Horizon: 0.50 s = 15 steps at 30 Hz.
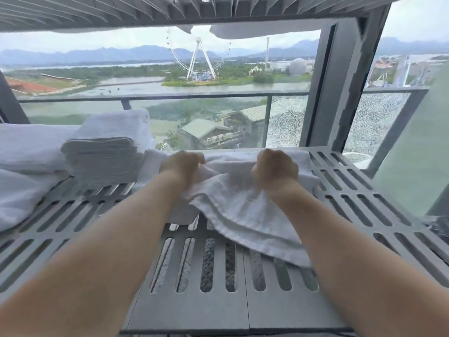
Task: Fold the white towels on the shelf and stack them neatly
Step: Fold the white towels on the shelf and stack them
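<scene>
A white towel (pixel 245 212) lies rumpled across the middle of the grey slotted shelf (pixel 359 190), one bordered edge trailing toward me. My left hand (pixel 181 164) grips its left part with closed fingers. My right hand (pixel 275 167) is clenched on its right part. Both hands sit near the shelf's far edge. To the left stands a stack of folded white towels (pixel 104 156), with a rolled or folded towel (pixel 119 125) behind it.
Loose white cloth (pixel 21 190) covers the shelf's left end. An upper slotted shelf (pixel 97 13) runs overhead with white cloth (pixel 255 32) hanging below it. A dark metal post (pixel 340 88) stands at the right rear. Behind is a window and a glass balcony rail.
</scene>
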Tool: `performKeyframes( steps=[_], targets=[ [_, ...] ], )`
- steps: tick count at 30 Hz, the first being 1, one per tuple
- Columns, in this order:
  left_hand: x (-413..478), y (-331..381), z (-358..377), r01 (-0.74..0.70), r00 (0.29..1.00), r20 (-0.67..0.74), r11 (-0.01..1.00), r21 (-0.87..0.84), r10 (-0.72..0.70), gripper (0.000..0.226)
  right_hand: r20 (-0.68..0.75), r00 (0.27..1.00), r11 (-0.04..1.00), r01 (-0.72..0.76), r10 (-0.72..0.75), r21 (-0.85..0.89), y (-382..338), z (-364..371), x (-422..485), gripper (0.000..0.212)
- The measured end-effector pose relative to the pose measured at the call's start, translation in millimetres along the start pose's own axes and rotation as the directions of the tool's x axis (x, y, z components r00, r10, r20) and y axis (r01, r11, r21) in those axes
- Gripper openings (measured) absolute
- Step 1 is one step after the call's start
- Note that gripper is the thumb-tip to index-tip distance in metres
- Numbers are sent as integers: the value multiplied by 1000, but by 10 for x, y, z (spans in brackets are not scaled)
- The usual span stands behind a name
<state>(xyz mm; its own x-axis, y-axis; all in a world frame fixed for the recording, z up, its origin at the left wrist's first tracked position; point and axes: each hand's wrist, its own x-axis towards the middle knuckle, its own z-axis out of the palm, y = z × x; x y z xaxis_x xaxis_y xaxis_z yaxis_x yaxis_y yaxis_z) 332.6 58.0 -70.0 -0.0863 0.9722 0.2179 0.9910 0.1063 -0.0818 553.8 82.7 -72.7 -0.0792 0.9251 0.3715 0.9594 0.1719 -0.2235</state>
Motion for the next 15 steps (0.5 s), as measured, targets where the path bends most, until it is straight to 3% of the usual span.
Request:
performKeyframes(
  steps=[2, 4, 5, 6, 7, 8, 9, 10, 11, 13, 15],
  targets=[
    [134, -76, -184, -24, 986, 165, 999, -38, 30, 37, 112, 990, 996, -88, 85, 24, -44, -101, 96, 18],
    [245, -143, -392, -2, 920, 391, 997, -82, 34, 40, 178, 976, 991, -133, 126, 26, -63, -168, 198, 27],
    [300, -177, -480, 26, 886, 462, 992, -121, 33, 39, 137, 982, 991, -132, 128, 14, -68, -190, 230, 30],
    [343, -210, -549, 48, 895, 446, 988, -148, 24, 35, 60, 992, 993, -115, 114, 18, -70, -190, 260, 34],
    [385, -234, -586, 65, 940, 340, 986, -151, -10, 30, -17, 997, 996, -78, 79, 52, -68, -167, 289, 44],
    [413, -253, -574, 78, 992, 104, 991, -104, -68, 29, -40, 999, 993, -27, 32, 118, -64, -126, 309, 59],
    [410, -263, -528, 106, 972, -210, 994, -19, -107, 33, -1, 1000, 979, 17, -17, 202, -66, -74, 317, 74],
    [377, -246, -458, 135, 888, -451, 989, 65, -92, 38, 67, 996, 961, 43, -64, 273, -71, -8, 318, 85],
    [333, -204, -364, 110, 818, -575, 986, 127, -18, 40, 141, 984, 952, 58, -105, 301, -66, 72, 319, 89],
    [245, -65, -128, -32, 823, -556, 988, 153, 113, 40, 249, 956, 960, 86, -155, 268, -34, 257, 309, 88],
    [224, 51, 70, -74, 909, -410, 997, 23, 77, 31, 277, 949, 969, 84, -149, 233, -16, 406, 275, 79]
  ],
)
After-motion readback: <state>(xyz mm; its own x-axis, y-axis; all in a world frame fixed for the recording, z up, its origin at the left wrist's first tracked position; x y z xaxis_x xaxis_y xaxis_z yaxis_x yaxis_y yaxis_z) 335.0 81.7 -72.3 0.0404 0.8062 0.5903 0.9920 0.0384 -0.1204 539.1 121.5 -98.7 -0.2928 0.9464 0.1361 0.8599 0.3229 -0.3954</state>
